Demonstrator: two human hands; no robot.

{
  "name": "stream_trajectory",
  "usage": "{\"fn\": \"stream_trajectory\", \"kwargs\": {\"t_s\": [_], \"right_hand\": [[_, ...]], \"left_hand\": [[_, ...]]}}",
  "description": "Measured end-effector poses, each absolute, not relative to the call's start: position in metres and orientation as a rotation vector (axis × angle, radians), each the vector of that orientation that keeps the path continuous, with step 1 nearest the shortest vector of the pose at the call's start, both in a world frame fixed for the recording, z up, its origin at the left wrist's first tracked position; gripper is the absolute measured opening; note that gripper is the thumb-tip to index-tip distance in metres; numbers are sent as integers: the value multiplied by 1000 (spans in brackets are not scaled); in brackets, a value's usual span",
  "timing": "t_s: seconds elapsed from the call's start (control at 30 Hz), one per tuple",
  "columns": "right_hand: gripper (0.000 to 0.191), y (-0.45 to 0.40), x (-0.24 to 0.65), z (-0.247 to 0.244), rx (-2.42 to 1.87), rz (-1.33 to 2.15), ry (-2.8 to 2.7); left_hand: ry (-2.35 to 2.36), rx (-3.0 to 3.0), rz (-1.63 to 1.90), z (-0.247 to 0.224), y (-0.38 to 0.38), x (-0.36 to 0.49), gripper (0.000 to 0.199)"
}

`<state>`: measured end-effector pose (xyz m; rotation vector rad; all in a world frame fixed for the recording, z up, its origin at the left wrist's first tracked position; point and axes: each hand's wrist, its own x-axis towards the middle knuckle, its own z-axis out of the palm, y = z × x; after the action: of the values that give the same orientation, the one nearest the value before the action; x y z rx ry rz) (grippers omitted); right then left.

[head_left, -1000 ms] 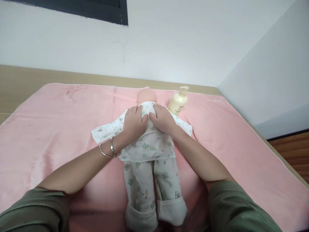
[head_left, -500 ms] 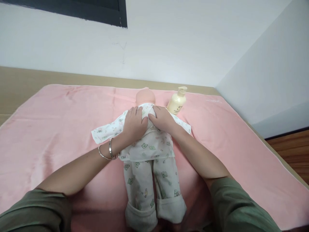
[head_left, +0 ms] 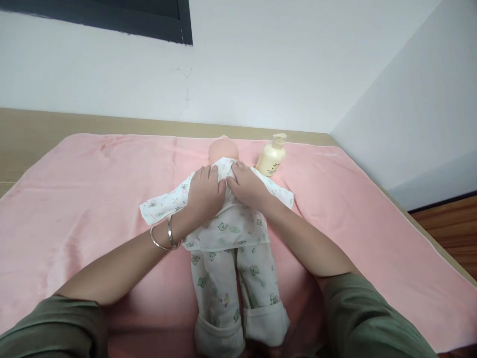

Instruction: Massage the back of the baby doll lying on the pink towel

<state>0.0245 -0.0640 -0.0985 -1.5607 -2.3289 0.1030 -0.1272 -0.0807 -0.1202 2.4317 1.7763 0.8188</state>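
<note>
A baby doll [head_left: 222,150] lies face down, its head toward the wall and its legs toward me. It wears a white printed top [head_left: 234,226] and matching trousers [head_left: 218,288] with turned-up cuffs. My left hand [head_left: 205,191] rests flat on the left of the doll's upper back, fingers stretched out. On the right of the upper back lies my right hand [head_left: 246,185], open, its thumb pointing toward the left thumb. Both palms touch the cloth and hide part of it. Two silver bangles [head_left: 169,233] circle my left wrist.
A cream pump bottle [head_left: 271,155] stands beyond the doll's right sleeve. Beneath everything spreads a pink blanket [head_left: 104,199] on a wooden surface [head_left: 33,127]. White walls [head_left: 238,74] rise behind and at the right, with a dark frame [head_left: 149,22] at upper left.
Both hands stay on the doll's upper back and have shifted very slightly; the cloth between them looks a little more bunched. The view has moved a touch.
</note>
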Motion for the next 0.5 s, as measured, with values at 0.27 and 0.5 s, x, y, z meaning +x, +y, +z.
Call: {"fn": "stream_trajectory", "kwargs": {"t_s": [0.27, 0.5], "right_hand": [[58, -72, 19, -104, -1615, 21, -2310], [50, -94, 10, -110, -1407, -86, -2332]], "left_hand": [[1789, 2413, 795, -120, -81, -128, 45], [1747, 2432, 793, -119, -70, -134, 41]]}}
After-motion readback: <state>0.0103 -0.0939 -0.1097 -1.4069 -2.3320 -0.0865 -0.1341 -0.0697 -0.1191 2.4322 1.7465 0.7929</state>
